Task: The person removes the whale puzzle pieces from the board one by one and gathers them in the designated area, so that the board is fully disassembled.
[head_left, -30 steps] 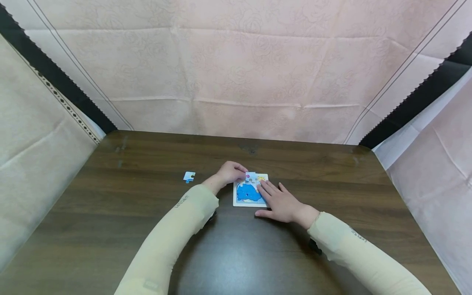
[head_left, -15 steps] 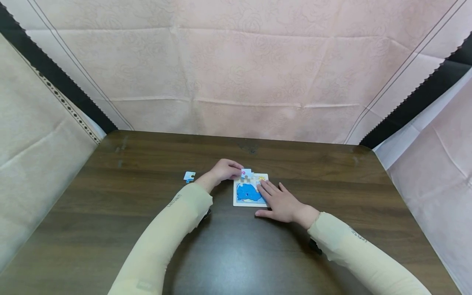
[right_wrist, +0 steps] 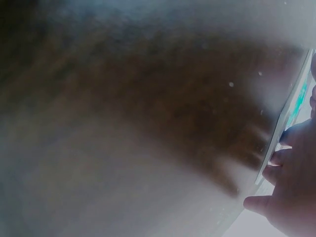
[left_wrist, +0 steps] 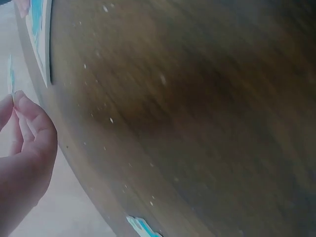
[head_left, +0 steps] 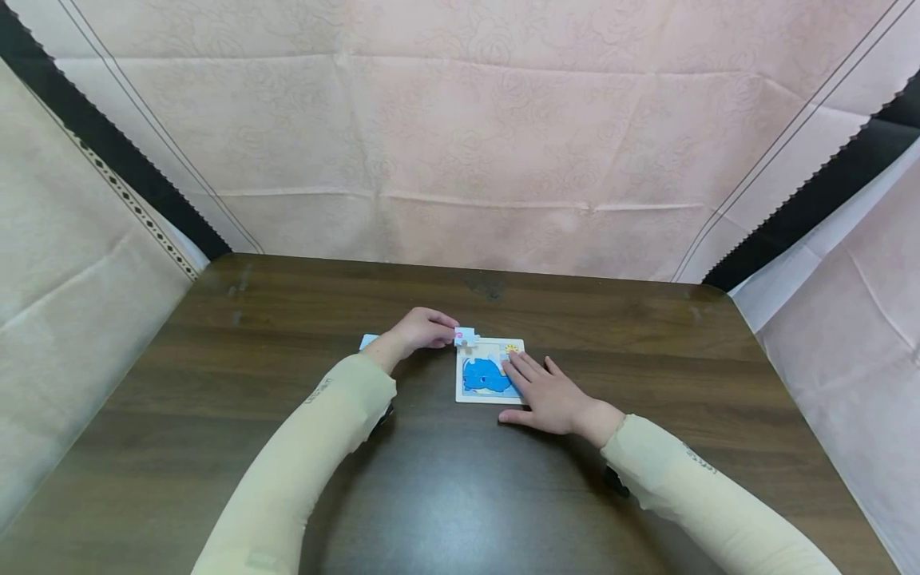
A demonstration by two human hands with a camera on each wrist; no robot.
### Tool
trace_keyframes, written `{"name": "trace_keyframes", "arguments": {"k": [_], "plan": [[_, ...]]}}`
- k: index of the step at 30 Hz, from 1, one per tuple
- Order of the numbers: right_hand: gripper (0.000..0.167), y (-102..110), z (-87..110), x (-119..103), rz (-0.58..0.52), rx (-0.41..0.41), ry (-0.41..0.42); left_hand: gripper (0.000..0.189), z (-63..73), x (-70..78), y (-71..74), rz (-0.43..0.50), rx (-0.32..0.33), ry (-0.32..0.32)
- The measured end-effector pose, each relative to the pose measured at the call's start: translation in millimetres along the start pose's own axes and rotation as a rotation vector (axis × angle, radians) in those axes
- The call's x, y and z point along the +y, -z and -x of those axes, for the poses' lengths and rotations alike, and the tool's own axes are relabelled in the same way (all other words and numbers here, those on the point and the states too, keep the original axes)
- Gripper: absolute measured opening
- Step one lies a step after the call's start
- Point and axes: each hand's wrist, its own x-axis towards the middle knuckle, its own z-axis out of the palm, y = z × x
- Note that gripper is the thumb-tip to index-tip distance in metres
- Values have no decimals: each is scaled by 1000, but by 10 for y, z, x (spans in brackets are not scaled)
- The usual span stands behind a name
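Observation:
Between thumb and fingertips my left hand (head_left: 424,328) pinches a light-blue jigsaw piece (head_left: 465,336), raised at the upper left corner of a small puzzle board (head_left: 460,391). The left wrist view shows that piece (left_wrist: 11,74) edge-on above the table. A blue animal picture (head_left: 485,374) fills the lower part of the board. My right hand (head_left: 549,397) rests on the board's right side with straight, spread fingers, covering part of it. Another loose jigsaw piece (head_left: 367,341) lies left of the board, partly hidden behind my left wrist.
The board and loose piece lie on a dark brown wooden table (head_left: 460,495). Pale patterned cloth (head_left: 474,144) hangs behind the table's far edge and along both sides.
My left hand has moved left with the pinched piece, from over the board to its upper left corner. The loose piece is now partly covered. My right hand has stayed in place.

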Motion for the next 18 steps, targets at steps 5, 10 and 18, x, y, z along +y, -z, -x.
{"name": "trace_keyframes", "arguments": {"k": [5, 10, 18], "plan": [[86, -12, -5, 4, 1, 8, 3, 28, 14, -54, 88, 17, -7, 7], [85, -16, -4, 7, 3, 17, 9, 28, 20, -124, 189, 32, -6, 17], [84, -6, 6, -5, -2, 26, 11, 31, 87, -192, 345, 45, -21, 11]]}}
